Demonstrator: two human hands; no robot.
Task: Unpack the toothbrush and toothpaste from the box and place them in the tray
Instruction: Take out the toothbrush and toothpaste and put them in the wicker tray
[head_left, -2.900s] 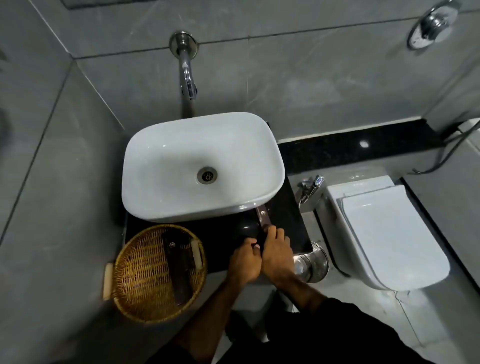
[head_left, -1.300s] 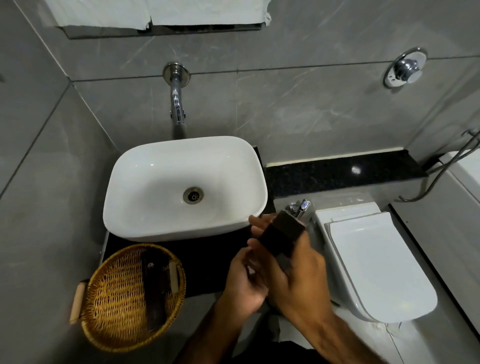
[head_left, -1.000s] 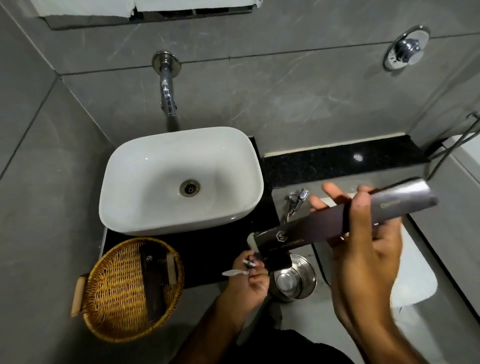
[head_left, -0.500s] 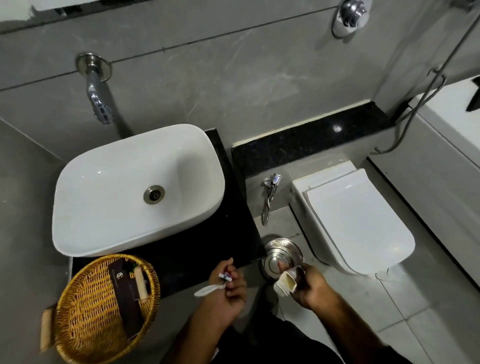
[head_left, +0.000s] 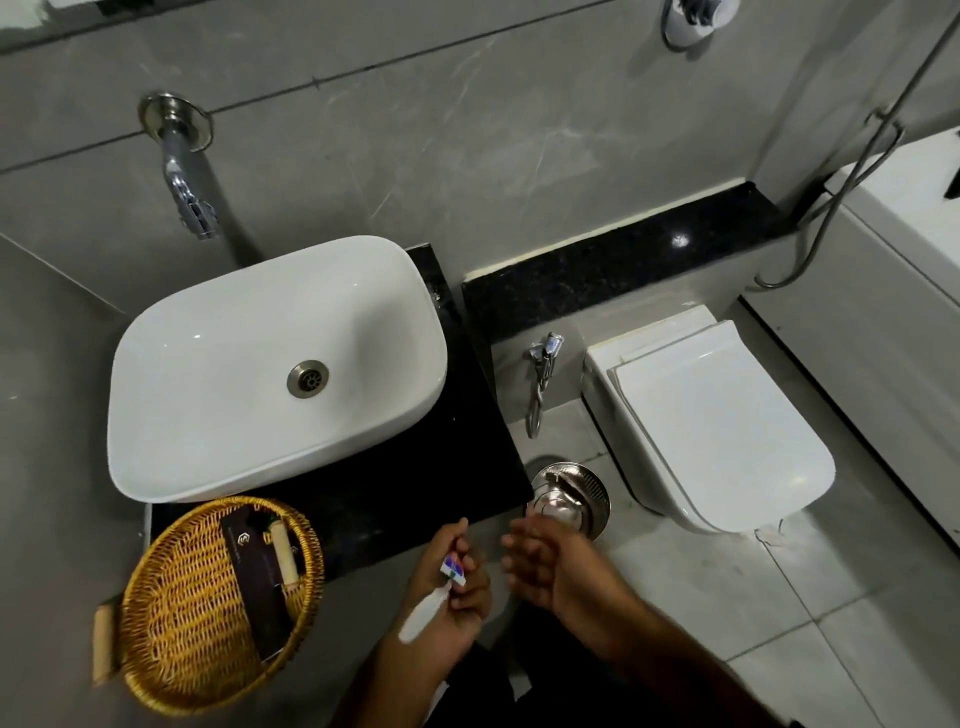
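The left hand (head_left: 447, 587) grips a white toothbrush (head_left: 422, 613) and a small toothpaste (head_left: 453, 567) together, fingers curled around both, in front of the black counter (head_left: 415, 499). The brush's broad white end lies over the wrist. The right hand (head_left: 545, 566) hangs just beside it with fingers loosely open, holding nothing, apart from the left.

The wicker tray (head_left: 197, 613) sits at the counter's left front corner, well left of the hands. A dark box (head_left: 257, 577) lies slanted in it, with a pale tube-like piece (head_left: 284, 552) beside the box; what that piece is cannot be told. The white basin (head_left: 270, 369) stands behind the tray, under a wall tap (head_left: 184, 176). Between the hands and the tray only bare counter edge shows. A steel bin (head_left: 569, 496) stands on the floor just beyond the right hand, and a closed toilet (head_left: 711, 426) is farther right.
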